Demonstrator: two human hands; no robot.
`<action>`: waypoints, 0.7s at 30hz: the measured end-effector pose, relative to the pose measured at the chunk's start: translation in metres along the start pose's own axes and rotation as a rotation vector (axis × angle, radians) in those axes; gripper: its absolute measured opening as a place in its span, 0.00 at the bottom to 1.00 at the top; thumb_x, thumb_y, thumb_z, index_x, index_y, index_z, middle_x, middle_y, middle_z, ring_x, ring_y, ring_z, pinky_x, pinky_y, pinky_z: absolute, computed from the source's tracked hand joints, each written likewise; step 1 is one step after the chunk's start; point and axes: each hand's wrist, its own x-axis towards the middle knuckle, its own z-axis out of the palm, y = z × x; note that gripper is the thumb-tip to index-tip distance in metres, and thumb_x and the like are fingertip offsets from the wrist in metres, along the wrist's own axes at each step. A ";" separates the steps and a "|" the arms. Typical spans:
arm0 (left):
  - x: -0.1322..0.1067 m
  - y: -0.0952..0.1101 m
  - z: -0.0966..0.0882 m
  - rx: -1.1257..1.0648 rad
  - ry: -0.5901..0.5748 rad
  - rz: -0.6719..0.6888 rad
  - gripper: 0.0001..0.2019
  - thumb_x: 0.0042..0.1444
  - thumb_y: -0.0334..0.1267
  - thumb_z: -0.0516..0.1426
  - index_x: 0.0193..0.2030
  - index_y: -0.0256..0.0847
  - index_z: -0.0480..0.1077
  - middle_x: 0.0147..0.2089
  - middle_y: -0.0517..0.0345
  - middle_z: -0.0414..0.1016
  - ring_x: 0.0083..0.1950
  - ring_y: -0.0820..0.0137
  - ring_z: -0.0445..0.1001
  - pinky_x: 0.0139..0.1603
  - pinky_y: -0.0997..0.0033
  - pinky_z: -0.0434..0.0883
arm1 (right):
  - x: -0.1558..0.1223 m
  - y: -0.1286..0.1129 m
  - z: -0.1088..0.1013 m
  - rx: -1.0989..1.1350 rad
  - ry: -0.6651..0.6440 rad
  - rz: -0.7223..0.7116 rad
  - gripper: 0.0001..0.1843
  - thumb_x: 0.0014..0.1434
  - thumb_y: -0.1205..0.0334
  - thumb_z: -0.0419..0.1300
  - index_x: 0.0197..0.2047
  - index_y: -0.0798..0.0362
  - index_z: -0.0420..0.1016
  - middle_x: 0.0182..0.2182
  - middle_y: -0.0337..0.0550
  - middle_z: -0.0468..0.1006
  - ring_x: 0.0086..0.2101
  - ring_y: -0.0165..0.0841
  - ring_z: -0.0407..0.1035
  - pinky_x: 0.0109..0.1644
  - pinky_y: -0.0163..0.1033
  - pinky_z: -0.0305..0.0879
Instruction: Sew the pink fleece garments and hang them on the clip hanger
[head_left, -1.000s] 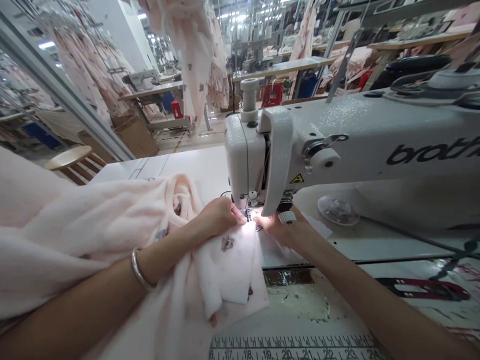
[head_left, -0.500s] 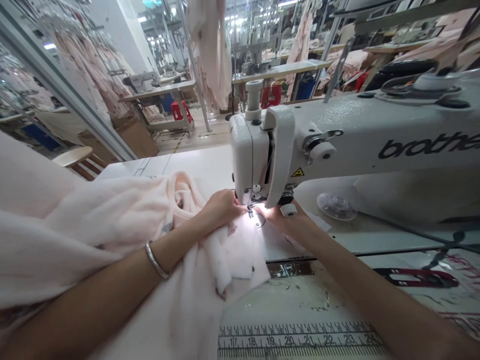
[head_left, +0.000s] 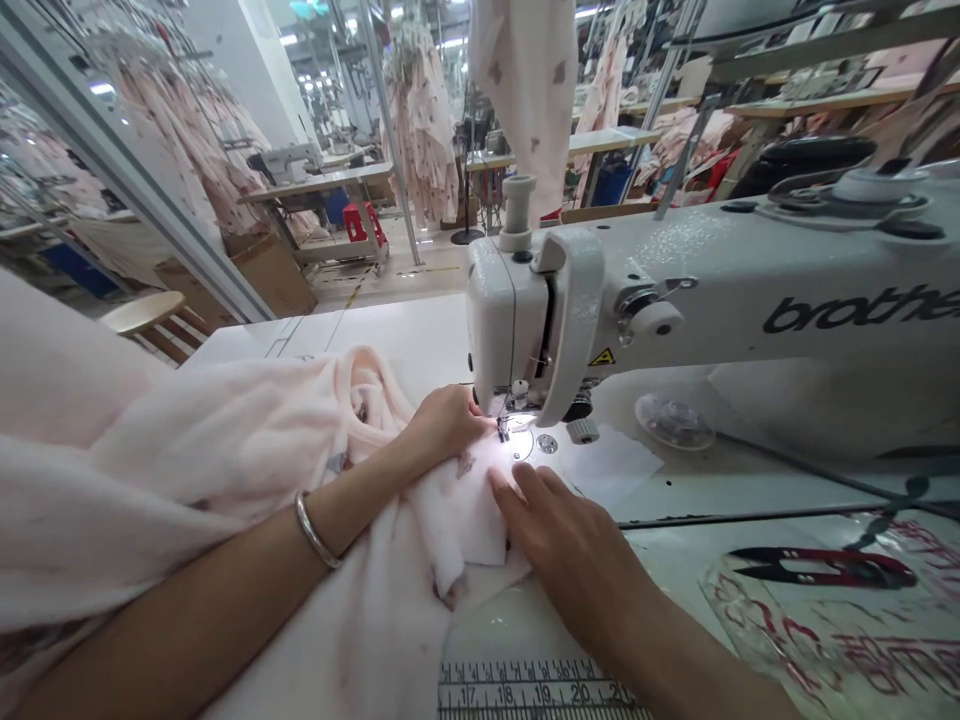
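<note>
**Pale pink cloth (head_left: 285, 430) lies under both hands at a sewing machine (head_left: 697, 290)**

The cloth spreads over the left and lower centre of the frame, its right edge reaching the lit presser foot (head_left: 503, 430) near the middle. The left hand (head_left: 450, 418) is closed, thumb against fingers, on the cloth just beside the foot; its fingertips are partly hidden by the machine head. A silver bangle (head_left: 310, 533) circles that wrist. The right hand (head_left: 559, 520), below centre, is palm down and half open, fingers loosely bent, fingertips at the cloth's edge, gripping nothing. On the table (head_left: 390, 330), a clear round dish (head_left: 675, 420) sits right of centre; red-handled snips (head_left: 881, 570) lie at lower right, and a ruler scale (head_left: 525, 690) runs along the bottom.
</note>
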 end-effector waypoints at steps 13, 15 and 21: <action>-0.002 -0.004 0.009 0.138 0.064 -0.024 0.07 0.48 0.37 0.55 0.30 0.36 0.73 0.31 0.49 0.76 0.37 0.62 0.72 0.36 0.71 0.63 | -0.003 0.008 0.001 0.074 -0.020 0.056 0.15 0.48 0.84 0.52 0.33 0.54 0.67 0.33 0.42 0.73 0.35 0.40 0.66 0.26 0.42 0.68; -0.002 -0.003 0.009 0.138 0.070 -0.027 0.07 0.48 0.37 0.55 0.31 0.36 0.73 0.31 0.49 0.76 0.37 0.63 0.72 0.36 0.71 0.63 | -0.002 0.007 0.002 0.071 -0.013 0.061 0.17 0.47 0.84 0.52 0.34 0.54 0.68 0.33 0.43 0.74 0.35 0.40 0.67 0.27 0.42 0.70; 0.008 -0.008 0.005 0.104 0.050 0.014 0.06 0.45 0.35 0.56 0.29 0.37 0.73 0.29 0.53 0.75 0.35 0.66 0.71 0.35 0.72 0.63 | 0.009 0.007 0.003 0.009 0.023 0.048 0.19 0.43 0.83 0.51 0.35 0.56 0.71 0.34 0.45 0.76 0.36 0.40 0.70 0.32 0.41 0.74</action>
